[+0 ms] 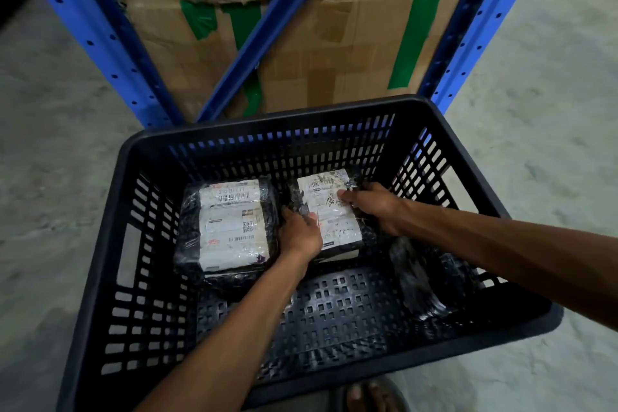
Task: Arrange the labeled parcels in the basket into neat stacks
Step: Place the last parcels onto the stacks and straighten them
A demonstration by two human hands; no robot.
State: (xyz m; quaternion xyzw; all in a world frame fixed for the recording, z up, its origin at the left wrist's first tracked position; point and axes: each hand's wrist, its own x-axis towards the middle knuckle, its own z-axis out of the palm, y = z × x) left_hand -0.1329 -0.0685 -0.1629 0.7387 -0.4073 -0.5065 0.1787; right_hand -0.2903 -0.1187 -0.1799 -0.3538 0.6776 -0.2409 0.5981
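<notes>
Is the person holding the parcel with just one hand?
No, both the left hand and the right hand grip the sides of the right parcel inside the basket.

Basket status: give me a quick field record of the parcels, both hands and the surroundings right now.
container: black slotted basket on a concrete floor
left parcel: black-wrapped, white label up, lying flat, untouched
right parcel: black-wrapped, label up, held from both sides
left hand: on the right parcel's left edge
right hand: on its right edge, fingers over the label
other wrap: dark, blurred bundle by the right wall; contents unclear
behind: blue rack, taped cardboard boxes
</notes>
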